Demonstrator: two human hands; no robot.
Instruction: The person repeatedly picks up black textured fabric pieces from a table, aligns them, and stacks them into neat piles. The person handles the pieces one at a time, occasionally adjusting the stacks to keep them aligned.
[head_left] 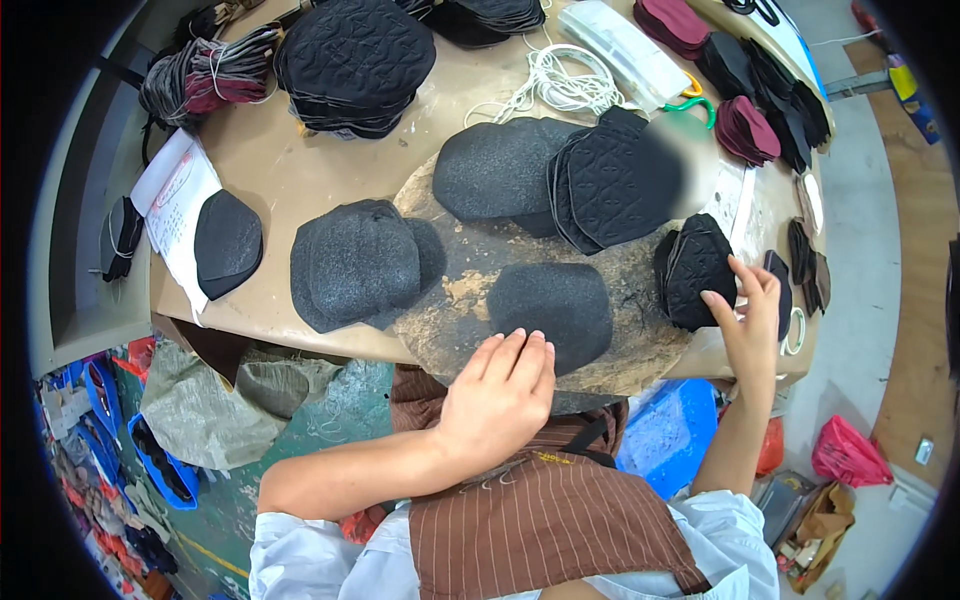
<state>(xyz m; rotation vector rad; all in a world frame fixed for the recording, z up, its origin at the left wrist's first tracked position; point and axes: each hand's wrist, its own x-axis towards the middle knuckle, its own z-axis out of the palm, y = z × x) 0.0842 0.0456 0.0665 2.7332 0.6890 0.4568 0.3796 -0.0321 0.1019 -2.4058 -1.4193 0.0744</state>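
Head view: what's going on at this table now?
The person's left hand rests its fingers on the near edge of a dark grey piece lying on a round worn board. The right hand has thumb and fingertips at the right side of a small black quilted stack. A larger quilted stack and a grey stack sit nearby, untouched.

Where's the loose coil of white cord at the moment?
In the head view, the white cord lies on the far side of the table, right of centre, just left of the translucent plastic box.
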